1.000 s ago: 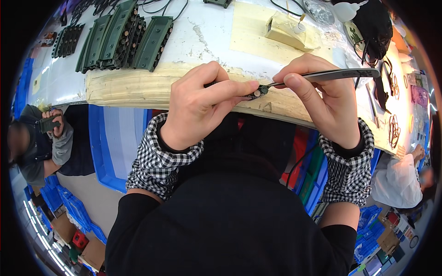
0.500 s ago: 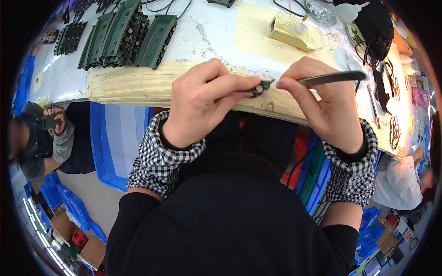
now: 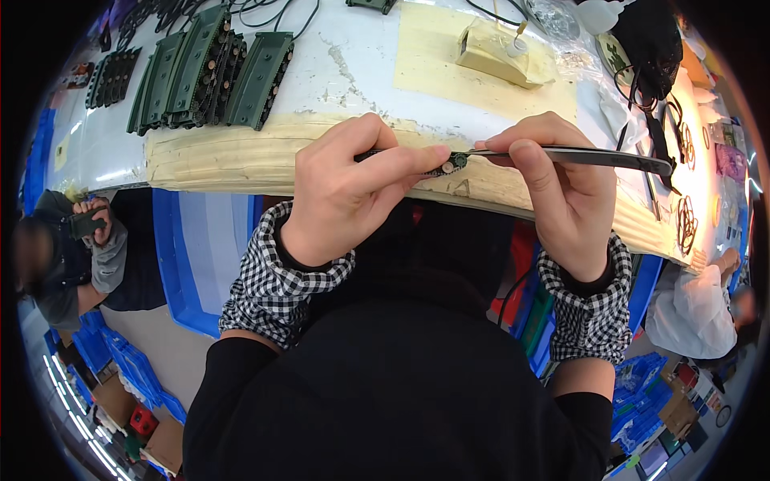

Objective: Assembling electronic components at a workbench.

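My left hand pinches a small dark green toy-tank piece with round wheels between thumb and fingers. Most of that piece is covered by the fingers; only its right end shows. In my right hand lies a pair of dark tweezers, held almost level. Their tip meets or nearly meets the wheeled end, and contact cannot be made out. Both hands hover over the table's padded front edge. Beyond my left hand stand several green hull-shaped pieces with wheels along their sides.
A tape-wrapped yellow block holds a small white pot at the far side. Black wheel strips lie far left. Cables and a black bag are right. A blue bin stands below the table. Co-workers sit on both sides.
My right hand has turned the tweezers lower and more level, bringing their tip to the wheeled piece. The left hand keeps its pinch. The whole view has shifted slightly.
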Available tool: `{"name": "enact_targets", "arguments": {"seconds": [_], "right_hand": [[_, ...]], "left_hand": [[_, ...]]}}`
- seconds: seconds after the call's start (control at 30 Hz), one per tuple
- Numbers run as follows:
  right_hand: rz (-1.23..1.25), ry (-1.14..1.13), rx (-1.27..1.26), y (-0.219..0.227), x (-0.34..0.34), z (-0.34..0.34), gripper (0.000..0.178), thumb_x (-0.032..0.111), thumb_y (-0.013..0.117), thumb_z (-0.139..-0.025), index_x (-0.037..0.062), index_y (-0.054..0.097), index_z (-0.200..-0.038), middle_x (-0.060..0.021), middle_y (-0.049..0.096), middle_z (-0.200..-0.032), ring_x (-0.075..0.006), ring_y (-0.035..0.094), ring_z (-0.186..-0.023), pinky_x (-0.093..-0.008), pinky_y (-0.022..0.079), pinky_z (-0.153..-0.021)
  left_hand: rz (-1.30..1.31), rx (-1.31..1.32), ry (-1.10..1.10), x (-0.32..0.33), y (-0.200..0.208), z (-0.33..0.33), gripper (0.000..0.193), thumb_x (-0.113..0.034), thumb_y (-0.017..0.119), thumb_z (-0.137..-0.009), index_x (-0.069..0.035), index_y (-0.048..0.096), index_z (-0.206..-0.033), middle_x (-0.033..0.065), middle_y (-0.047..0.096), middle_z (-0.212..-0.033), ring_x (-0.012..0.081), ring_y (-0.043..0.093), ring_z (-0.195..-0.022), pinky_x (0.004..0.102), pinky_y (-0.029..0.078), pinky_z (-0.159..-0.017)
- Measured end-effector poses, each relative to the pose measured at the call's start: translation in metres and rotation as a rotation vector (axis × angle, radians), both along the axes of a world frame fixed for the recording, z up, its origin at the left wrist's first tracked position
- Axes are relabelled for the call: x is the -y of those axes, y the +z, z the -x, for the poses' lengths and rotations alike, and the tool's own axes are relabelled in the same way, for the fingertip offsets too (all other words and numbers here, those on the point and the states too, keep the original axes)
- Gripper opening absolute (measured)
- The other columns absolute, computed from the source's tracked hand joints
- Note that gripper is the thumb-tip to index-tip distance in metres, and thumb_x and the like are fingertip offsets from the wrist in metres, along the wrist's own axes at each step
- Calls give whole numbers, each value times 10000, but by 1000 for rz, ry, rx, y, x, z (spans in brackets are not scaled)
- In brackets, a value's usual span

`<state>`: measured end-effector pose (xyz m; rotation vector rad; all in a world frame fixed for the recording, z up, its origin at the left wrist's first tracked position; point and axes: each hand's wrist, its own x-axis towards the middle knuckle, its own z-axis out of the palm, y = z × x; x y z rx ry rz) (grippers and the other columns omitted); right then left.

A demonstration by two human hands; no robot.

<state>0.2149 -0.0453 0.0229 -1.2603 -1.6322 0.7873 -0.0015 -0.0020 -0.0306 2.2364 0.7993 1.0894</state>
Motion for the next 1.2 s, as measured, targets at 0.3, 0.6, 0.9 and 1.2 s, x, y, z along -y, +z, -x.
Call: {"name": "enact_targets", "arguments": {"seconds": [0.3,0.6,0.9,1.2], "right_hand": [[-14,9,26,-1,-1,1,125,89,659,-916,-33,677,-901,-73,654,-779,-120,621,-649,-226,479,-580],[36,-27,-41,-2,0,4,163,115,651,-932,-47,669,-918,-78,664,-742,-97,623,-630,-215,478,-559],[132,-73,3,7,-1,7,219,164,652,-934,-53,672,-910,-79,673,-710,-108,645,-659,-232,504,-594],[314,-42,28,23,-3,9,263,183,552,-998,-64,642,-978,-93,674,-911,-151,679,-836,-256,567,-775]], "left_hand": [[7,4,5,1,1,-1,414,75,749,-646,-108,756,-1018,14,478,-674,131,481,-596,269,387,-522],[4,1,2,1,-1,0,411,77,743,-652,-108,754,-1019,16,477,-673,135,483,-597,273,389,-523],[-8,2,-1,1,-2,0,411,83,737,-654,-108,753,-1017,17,480,-673,135,483,-592,275,386,-520],[-14,8,-7,1,-2,0,412,82,735,-655,-106,752,-1022,11,466,-666,131,470,-587,275,381,-520]]}}
